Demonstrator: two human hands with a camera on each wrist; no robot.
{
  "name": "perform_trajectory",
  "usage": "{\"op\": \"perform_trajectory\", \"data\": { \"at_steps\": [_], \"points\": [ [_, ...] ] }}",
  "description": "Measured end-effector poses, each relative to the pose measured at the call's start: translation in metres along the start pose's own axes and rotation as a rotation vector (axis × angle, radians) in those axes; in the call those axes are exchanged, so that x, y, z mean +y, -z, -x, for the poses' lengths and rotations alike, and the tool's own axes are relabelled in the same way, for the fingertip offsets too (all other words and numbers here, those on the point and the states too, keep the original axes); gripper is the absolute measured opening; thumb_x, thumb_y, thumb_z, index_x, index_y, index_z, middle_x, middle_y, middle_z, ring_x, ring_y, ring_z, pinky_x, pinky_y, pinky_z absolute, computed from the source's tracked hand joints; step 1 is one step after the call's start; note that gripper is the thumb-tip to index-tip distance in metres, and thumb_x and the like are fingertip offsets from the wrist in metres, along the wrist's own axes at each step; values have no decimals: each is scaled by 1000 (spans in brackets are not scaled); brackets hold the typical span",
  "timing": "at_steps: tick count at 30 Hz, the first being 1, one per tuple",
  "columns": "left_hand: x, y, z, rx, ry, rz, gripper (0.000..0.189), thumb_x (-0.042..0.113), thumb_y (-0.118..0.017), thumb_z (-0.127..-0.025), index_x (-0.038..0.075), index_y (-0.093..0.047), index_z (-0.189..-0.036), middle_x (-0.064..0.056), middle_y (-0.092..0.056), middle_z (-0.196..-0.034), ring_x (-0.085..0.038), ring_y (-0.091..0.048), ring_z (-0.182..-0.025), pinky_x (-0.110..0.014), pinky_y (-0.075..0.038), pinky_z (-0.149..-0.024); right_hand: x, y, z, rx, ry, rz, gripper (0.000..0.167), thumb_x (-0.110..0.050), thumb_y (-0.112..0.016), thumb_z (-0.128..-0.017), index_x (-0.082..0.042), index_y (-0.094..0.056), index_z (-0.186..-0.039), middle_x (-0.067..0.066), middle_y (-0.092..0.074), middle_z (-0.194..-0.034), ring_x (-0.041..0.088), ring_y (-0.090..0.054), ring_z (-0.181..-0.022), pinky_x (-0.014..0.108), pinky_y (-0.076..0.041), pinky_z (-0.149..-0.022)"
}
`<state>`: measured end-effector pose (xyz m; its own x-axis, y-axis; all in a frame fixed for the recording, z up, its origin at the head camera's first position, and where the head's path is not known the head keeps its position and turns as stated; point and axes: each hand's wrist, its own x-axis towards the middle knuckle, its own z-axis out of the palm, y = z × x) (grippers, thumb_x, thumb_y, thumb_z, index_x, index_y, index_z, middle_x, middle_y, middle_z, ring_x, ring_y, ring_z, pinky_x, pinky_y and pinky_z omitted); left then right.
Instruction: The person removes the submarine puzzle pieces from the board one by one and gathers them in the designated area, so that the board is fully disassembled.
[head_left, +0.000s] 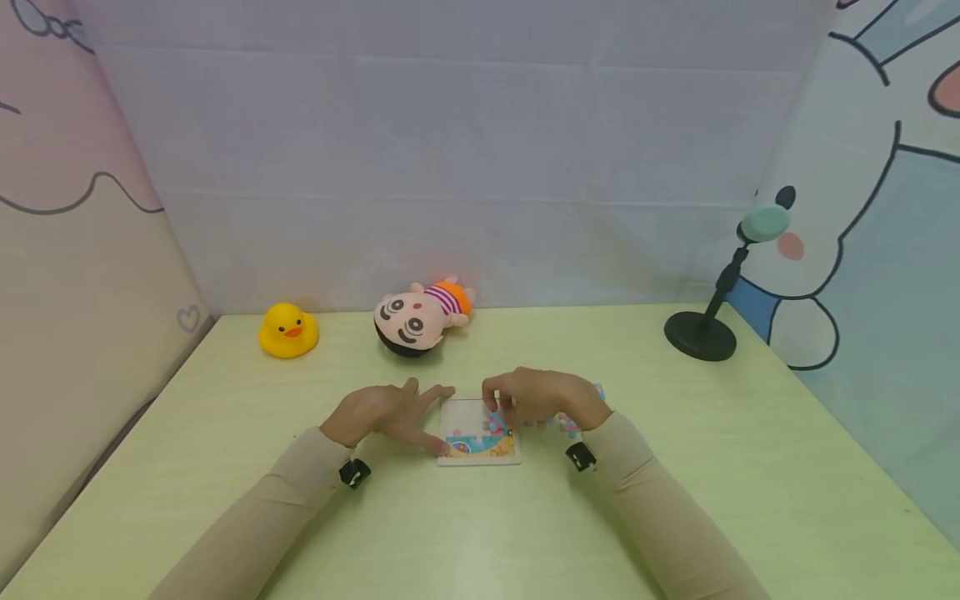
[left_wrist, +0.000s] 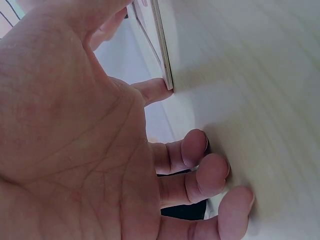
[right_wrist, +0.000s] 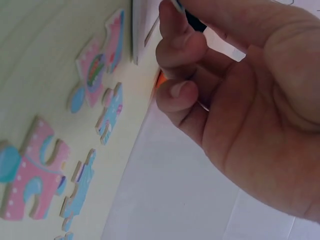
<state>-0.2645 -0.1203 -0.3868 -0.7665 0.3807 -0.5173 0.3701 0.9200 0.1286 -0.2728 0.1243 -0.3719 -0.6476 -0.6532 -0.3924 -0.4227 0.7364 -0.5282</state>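
Note:
A jigsaw board (head_left: 465, 408) with a pale frame lies in front of me, several joined pieces (head_left: 480, 446) in pink, blue and yellow covering its near part. My left hand (head_left: 390, 412) spreads along the left side, thumb at the near corner and index finger at the far one. The left wrist view shows the index fingertip (left_wrist: 162, 90) against the board's corner, other fingers resting on the table. Over the board's right side, my right hand (head_left: 536, 392) pinches a puzzle piece (right_wrist: 178, 5), mostly hidden by the fingers. Loose pink and blue pieces (right_wrist: 37, 172) lie right of the board.
Along the back of the table (head_left: 375, 533) are a yellow rubber duck (head_left: 288, 332) and a doll (head_left: 420, 317) lying on its side. A black stand (head_left: 701, 335) with a green head is at back right. A white backdrop rises behind.

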Motion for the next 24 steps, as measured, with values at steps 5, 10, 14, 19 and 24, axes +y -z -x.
{"op": "perform_trajectory", "data": {
  "at_steps": [5,10,14,19,24],
  "points": [
    [-1,0,-1,3,-9,-4,97,77,-63,-80,35,-24,-158,-21,-41,-142,-33,-58,-96,-53,-48,-84,1,2,1,-3,9,-5,23,2,-57,-96,-20,-57,-103,2,-65,-93,23,-55,-58,29,-45,-55],
    [-1,0,-1,1,-11,0,97,76,-63,-80,35,-23,-158,-21,-40,-144,-33,-58,-97,-53,-48,-83,0,5,3,-9,35,7,26,1,-58,-96,-23,-60,-107,0,-65,-92,30,-61,-62,31,-48,-57],
    [-1,1,-1,-4,-11,5,97,76,-63,-80,35,-23,-158,-22,-39,-145,-34,-57,-102,-54,-47,-85,-1,6,5,-8,55,3,25,1,-58,-97,-21,-62,-108,2,-66,-92,34,-64,-66,34,-51,-61],
    [-1,0,-1,0,-13,8,97,75,-63,-80,34,-24,-158,-21,-41,-143,-33,-57,-99,-53,-48,-84,-2,6,6,-9,71,-11,23,1,-58,-97,-20,-62,-106,8,-68,-91,37,-65,-68,39,-52,-64],
    [-2,-1,-1,9,-17,1,96,76,-63,-80,34,-24,-158,-21,-41,-142,-31,-57,-94,-51,-48,-80,-1,5,5,-6,83,-5,22,1,-59,-97,-19,-62,-105,11,-68,-90,38,-65,-68,42,-53,-65]
  ]
}}
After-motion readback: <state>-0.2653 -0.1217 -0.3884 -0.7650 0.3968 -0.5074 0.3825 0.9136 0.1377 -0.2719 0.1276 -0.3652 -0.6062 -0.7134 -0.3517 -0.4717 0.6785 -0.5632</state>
